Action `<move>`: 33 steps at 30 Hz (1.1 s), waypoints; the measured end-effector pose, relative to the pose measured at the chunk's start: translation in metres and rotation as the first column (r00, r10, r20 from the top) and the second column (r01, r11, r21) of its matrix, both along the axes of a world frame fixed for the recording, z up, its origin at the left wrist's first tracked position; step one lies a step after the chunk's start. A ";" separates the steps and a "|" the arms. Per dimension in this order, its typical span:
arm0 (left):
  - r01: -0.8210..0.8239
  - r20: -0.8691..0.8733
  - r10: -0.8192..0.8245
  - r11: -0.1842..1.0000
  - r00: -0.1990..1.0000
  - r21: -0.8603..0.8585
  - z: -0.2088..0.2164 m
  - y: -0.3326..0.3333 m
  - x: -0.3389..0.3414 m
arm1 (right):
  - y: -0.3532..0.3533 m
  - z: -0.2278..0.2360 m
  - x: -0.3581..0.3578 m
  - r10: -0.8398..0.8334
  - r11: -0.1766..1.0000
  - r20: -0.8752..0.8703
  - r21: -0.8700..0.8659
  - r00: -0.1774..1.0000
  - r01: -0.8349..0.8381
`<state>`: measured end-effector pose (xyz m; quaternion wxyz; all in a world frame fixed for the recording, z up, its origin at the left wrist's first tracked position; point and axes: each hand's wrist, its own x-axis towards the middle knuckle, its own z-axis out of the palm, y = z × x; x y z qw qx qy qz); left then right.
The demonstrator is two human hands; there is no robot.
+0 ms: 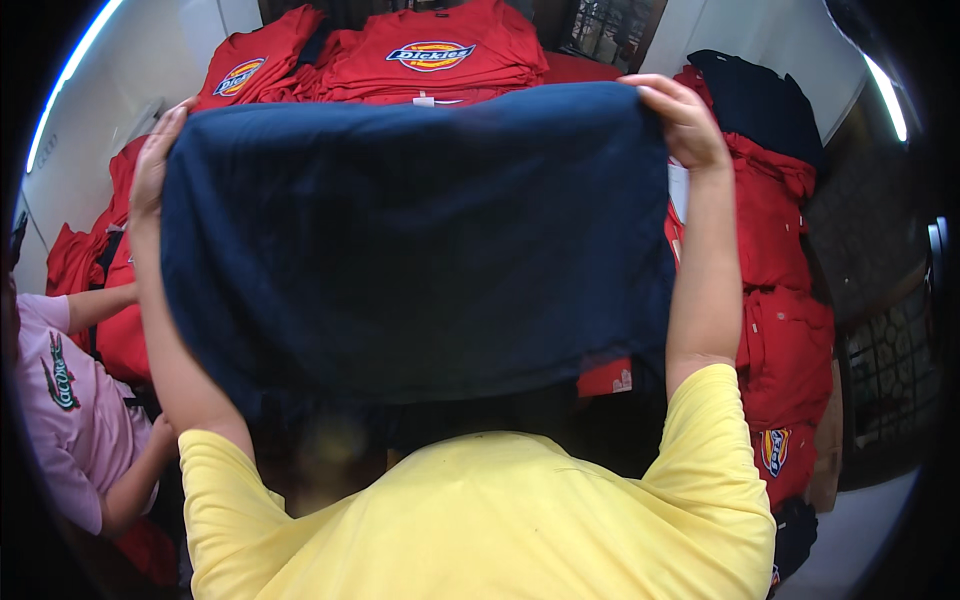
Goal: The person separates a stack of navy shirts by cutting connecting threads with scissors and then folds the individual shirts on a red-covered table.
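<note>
A dark navy garment point(420, 240), probably a T-shirt, hangs stretched out in front of me and fills the middle of the head view. Its upper left corner is gripped by my left hand point(155, 160), fingers bent round the edge. At the opposite upper corner my right hand point(688, 122) pinches the cloth between thumb and fingers. Both arms are raised and reach forward. The cloth hides most of the work surface behind it. Below its lower edge a small red piece point(605, 378) with a pale label shows.
Stacks of folded red T-shirts point(430, 50) with printed logos stand at the back. More red shirts point(785, 340) are piled along the right, with a navy garment point(755, 95) on top. At the left a person in a pink shirt point(85, 410) works beside red garments point(120, 335).
</note>
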<state>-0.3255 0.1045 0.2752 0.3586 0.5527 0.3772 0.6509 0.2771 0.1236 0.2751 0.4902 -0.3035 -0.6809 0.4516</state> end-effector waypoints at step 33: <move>-0.159 0.067 0.236 0.813 0.969 -0.561 -0.299 -0.004 0.006 | 0.015 -0.293 -0.020 -0.630 0.661 0.179 -0.387 0.756 0.642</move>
